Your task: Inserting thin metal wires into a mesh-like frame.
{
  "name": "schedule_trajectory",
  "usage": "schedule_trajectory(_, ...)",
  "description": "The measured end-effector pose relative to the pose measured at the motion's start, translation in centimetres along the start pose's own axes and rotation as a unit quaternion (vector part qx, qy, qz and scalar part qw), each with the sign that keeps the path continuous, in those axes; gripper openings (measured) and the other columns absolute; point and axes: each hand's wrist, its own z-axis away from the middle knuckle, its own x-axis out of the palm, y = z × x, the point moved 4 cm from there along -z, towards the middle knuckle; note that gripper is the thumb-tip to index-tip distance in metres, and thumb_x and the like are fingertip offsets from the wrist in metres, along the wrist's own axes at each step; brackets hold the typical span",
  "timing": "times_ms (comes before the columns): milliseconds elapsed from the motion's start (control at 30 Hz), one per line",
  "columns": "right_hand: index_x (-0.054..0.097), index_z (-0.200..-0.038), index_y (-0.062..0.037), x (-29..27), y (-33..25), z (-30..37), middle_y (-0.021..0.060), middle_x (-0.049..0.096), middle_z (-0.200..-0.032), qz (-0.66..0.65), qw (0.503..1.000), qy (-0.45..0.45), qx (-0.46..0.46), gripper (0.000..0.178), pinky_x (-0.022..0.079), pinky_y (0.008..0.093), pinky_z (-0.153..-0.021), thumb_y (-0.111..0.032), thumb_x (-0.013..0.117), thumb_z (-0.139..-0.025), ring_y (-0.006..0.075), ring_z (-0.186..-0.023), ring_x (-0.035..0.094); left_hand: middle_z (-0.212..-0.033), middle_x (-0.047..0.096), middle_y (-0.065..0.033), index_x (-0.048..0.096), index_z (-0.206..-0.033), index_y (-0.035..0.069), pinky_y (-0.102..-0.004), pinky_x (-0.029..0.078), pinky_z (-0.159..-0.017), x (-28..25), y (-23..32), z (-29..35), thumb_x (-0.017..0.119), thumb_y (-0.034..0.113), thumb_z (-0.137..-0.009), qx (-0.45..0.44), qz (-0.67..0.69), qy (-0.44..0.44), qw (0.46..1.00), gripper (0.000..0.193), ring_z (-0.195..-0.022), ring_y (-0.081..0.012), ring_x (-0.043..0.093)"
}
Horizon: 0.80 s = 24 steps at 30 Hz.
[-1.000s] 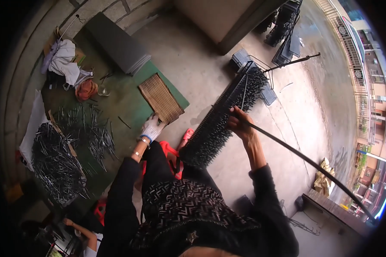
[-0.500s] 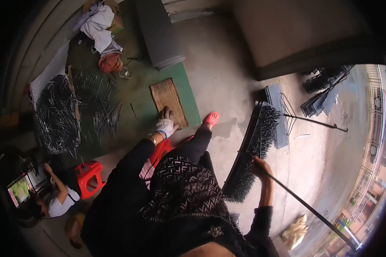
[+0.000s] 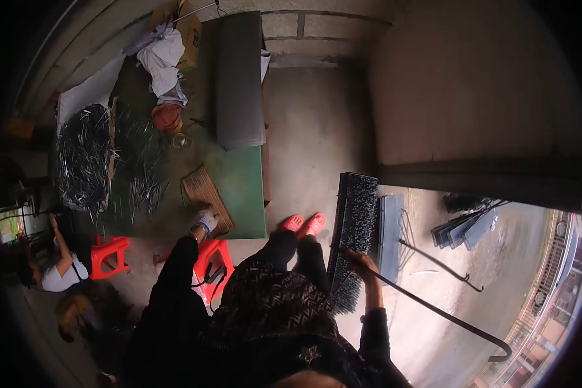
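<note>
The right hand (image 3: 363, 262) grips a long hooked rod (image 3: 443, 313), fingers closed around its upper end, beside a dark rack of pins (image 3: 352, 236) standing on the concrete floor (image 3: 317, 136). The gloved left hand (image 3: 205, 222) rests on a slatted board (image 3: 204, 194) on the green bench (image 3: 239, 187); whether its fingers are curled I cannot tell. Two red stools (image 3: 110, 253) stand below the bench.
</note>
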Motion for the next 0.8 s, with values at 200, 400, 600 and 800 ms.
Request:
schedule_trajectory(200,0.058,-0.079,-0.0053,-3.1,-5.4,-9.1,0.0006,0.048,-0.056,0.080,0.994,-0.072,-0.017,0.025,0.041,0.0238,-0.042,-0.025,0.052,-0.094,0.0106,-0.048,0.055,-0.081,0.065,-0.0192,0.062,-0.099,0.013,-0.0508,0.050,-0.063,5.6,1.3,-0.9,0.052,0.027,-0.083,0.174,-0.032,0.080,0.981,0.024,-0.071,-0.0392,0.064)
schedule_trajectory(400,0.065,-0.112,-0.0076,-6.4,-8.0,-20.3,0.0006,0.055,-0.066,-0.087,0.974,-0.167,0.128,0.030,0.045,0.0243,-0.049,-0.003,0.055,-0.084,0.0098,-0.052,0.053,-0.096,0.064,-0.0278,0.053,-0.124,0.008,-0.0513,0.051,-0.073,2.2,3.9,1.5,0.057,0.039,-0.083,-0.106,0.222,0.086,0.965,0.052,-0.082,-0.0421,0.064)
schedule_trajectory(600,0.063,-0.112,-0.0037,-5.5,-16.9,-31.0,-0.0012,0.053,-0.070,-0.102,0.966,-0.230,0.054,0.028,0.041,0.0227,-0.047,-0.006,0.059,-0.085,0.0065,-0.051,0.045,-0.102,0.065,-0.0249,0.048,-0.130,0.005,-0.0499,0.050,-0.079,-2.1,3.1,3.3,0.056,0.048,-0.083,-0.228,0.240,-0.039,0.943,0.064,-0.092,-0.0417,0.063)
schedule_trajectory(800,0.065,-0.098,-0.0035,-8.5,-20.9,-44.7,-0.0029,0.051,-0.065,-0.082,0.965,-0.199,0.150,0.017,0.033,0.0209,-0.040,-0.017,0.063,-0.088,0.0056,-0.042,0.038,-0.111,0.062,-0.0233,0.052,-0.128,0.011,-0.0465,0.049,-0.085,-12.6,7.0,-2.2,0.057,0.047,-0.085,-0.208,0.288,0.001,0.935,0.056,-0.100,-0.0388,0.061)
